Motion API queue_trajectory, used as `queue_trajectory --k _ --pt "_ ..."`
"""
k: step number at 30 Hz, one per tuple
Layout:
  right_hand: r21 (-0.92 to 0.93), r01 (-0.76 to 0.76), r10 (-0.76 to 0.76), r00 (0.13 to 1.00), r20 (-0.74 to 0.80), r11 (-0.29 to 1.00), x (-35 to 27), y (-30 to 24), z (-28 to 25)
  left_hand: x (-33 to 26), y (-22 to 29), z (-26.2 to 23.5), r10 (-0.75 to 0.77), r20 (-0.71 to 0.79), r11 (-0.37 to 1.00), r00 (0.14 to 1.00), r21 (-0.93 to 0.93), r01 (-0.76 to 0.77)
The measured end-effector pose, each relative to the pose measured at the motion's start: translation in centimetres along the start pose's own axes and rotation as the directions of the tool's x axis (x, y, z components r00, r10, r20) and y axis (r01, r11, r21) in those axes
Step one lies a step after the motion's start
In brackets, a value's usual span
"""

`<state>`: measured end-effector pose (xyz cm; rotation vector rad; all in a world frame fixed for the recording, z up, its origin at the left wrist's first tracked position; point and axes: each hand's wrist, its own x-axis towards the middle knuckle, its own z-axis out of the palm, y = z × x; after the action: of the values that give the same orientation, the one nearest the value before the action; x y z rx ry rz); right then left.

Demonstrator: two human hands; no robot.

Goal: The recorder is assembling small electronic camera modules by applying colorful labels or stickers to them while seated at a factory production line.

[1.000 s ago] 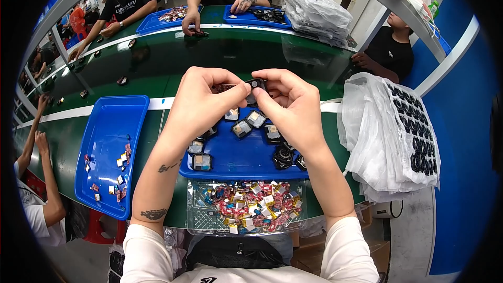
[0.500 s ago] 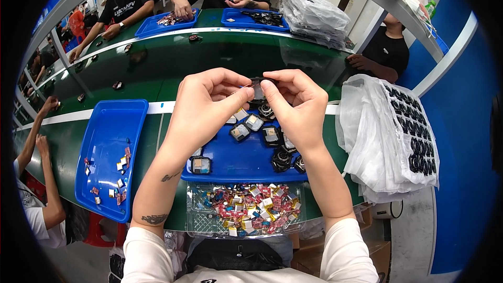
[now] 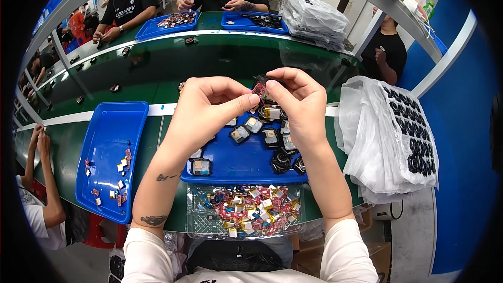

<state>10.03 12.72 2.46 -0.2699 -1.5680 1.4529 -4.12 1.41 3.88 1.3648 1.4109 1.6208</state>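
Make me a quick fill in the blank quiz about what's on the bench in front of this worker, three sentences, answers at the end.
1. The left hand and right hand pinch a small part above a ____ tray.
2. The clear tray nearest the person holds many small ____ and gold pieces.
3. The stack of plastic bags lies to the person's ____.

Answers: blue; red; right
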Motion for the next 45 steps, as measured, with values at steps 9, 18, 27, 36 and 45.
queue_trajectory --k 9,18,27,36,45 --pt "-0.145 0.137 -0.13 0.99 0.058 0.98 -0.5 -0.5 0.6 0.4 -0.3 -0.1 -0.078 -0.013 0.978 0.997 -0.196 0.074" --pt "-0.166 0.121 -0.103 0.988 0.113 0.979 -0.4 -0.9 0.5 1.1 -1.2 -0.3 0.061 -0.032 0.998 0.998 0.005 -0.061" --pt "-0.523 -0.1 0.076 0.995 -0.067 0.846 8.4 5.9 -5.2 0.3 1.7 -2.4 0.132 -0.132 0.991 0.983 0.013 -0.131" --pt "-0.824 -0.518 0.474 0.798 -0.371 0.227 12.4 17.2 -12.2 0.8 1.8 -2.7 0.161 -0.058 0.987 0.985 0.007 -0.161" --pt "-0.68 0.161 0.446 0.645 0.621 0.715 1.0 5.3 3.2 1.1 1.1 -3.2 0.153 -0.097 0.984 0.983 0.107 -0.143"
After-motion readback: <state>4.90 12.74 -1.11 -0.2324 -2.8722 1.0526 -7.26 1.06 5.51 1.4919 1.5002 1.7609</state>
